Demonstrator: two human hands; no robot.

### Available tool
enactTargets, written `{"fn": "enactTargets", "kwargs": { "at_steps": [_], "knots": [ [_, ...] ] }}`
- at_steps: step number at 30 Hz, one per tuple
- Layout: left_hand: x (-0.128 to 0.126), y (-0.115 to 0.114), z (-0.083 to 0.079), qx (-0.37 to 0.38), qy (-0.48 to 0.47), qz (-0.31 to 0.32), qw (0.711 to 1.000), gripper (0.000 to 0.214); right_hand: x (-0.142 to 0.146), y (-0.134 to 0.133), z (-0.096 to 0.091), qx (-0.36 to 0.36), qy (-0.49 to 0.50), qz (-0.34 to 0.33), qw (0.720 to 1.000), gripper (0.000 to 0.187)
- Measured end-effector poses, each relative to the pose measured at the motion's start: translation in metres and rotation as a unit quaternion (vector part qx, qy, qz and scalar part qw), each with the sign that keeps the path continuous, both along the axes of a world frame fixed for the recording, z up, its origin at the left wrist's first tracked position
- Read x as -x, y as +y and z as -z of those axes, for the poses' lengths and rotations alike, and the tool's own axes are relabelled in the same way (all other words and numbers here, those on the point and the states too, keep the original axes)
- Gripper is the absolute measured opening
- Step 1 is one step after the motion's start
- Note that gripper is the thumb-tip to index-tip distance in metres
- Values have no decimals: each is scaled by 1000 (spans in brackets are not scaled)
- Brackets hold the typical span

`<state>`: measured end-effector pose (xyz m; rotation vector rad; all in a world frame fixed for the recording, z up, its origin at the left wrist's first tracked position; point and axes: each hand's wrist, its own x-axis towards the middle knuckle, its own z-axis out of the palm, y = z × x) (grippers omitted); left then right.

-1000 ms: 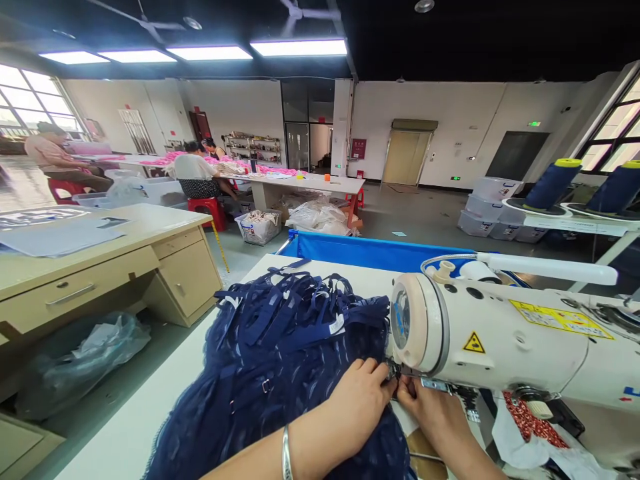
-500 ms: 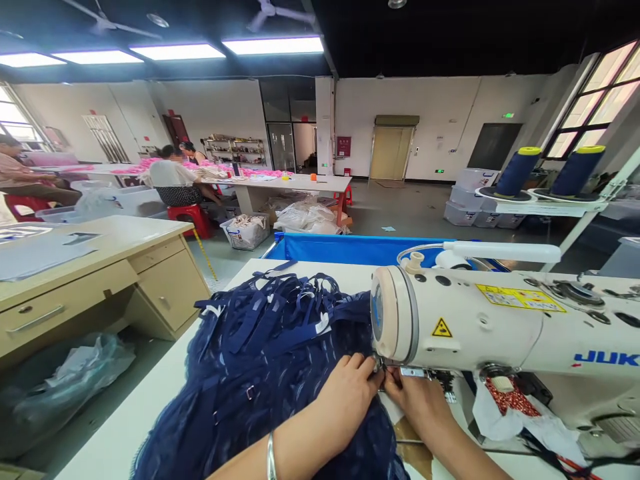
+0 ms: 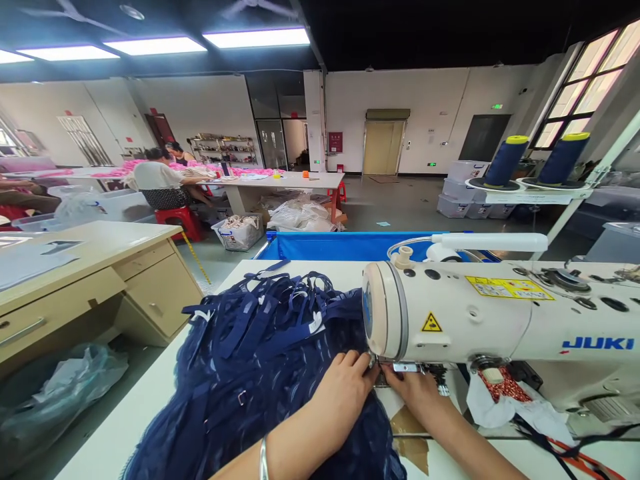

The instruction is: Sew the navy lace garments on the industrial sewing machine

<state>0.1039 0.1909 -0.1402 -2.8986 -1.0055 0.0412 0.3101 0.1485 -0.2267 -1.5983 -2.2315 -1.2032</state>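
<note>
A pile of navy blue strappy garments [image 3: 250, 373], with white tags and small metal rings, lies on the sewing table left of the needle area. My left hand [image 3: 347, 383], a silver bangle on its wrist, rests over the pile's right edge. Its fingers are curled closed on the navy fabric beside the needle of the white sewing machine [image 3: 450, 313]. Across from it, my right hand [image 3: 417, 393] reaches under the machine head. Its thumb and fingertips are pinched close to the presser foot; what they hold is hidden. Both hands' fingertips nearly meet.
Two navy thread cones [image 3: 506, 162] stand on a rack behind the machine. A blue fabric bin [image 3: 320, 245] borders the table's far edge. At left is a cream desk [image 3: 150, 287] with a plastic bag beneath. Co-workers sit at a table with pink pieces.
The view has turned slightly right, so everything sits a little further left. Both hands stay at the needle area with little visible movement, and the pile keeps its shape.
</note>
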Motion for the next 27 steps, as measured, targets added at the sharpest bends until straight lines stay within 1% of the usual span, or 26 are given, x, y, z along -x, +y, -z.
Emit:
{"fn": "enactTargets", "kwargs": {
  "at_steps": [2, 3, 5, 7, 8, 9, 11, 13, 14, 16, 18, 20, 22, 25, 27],
  "knots": [
    [0, -1, -1, 4, -2, -5, 1000, 30, 5, -2, -8, 21, -56, 34, 998, 53],
    [0, -1, -2, 8, -2, -7, 1000, 30, 6, -1, -9, 19, -80, 40, 996, 51],
    [-1, -2, -5, 12, -1, -8, 1000, 30, 5, 0, -7, -3, -79, 34, 996, 50],
    [-2, -2, -7, 18, 3, -8, 1000, 29, 1, 3, 1, -41, -71, -3, 997, 52],
    [-2, -2, -8, 21, 5, -10, 1000, 29, 0, 3, 5, -51, -70, -10, 996, 54],
    [-2, -2, -8, 23, 8, -13, 1000, 28, -1, 3, 8, -50, -71, -8, 996, 56],
    [-2, -1, -7, 27, 11, -17, 999, 27, -1, 1, 9, -27, -84, 19, 996, 58],
    [-2, 0, -6, 25, 6, -19, 999, 27, 1, -1, 4, -14, -107, 38, 993, 56],
    [-1, 1, -5, 22, 3, -20, 1000, 27, 1, -2, 1, -20, -112, 32, 993, 54],
    [0, 1, -4, 16, -2, -21, 1000, 28, 1, -1, -5, -35, -89, 16, 995, 48],
    [1, 1, -2, 10, -10, -20, 1000, 28, -1, 2, -7, -35, -19, -14, 999, 48],
    [1, 2, 0, 6, -20, -18, 1000, 29, -4, 6, -4, -21, 58, -50, 997, 52],
    [2, 2, 1, 5, -25, -16, 1000, 29, -7, 9, 2, -21, 108, -88, 990, 54],
    [2, 1, 1, 6, -23, -14, 1000, 31, -9, 9, 11, -38, 127, -114, 985, 54],
    [2, 1, 0, 10, -20, -16, 1000, 32, -9, 6, 13, -24, 143, -105, 984, 57]
  ]
}}
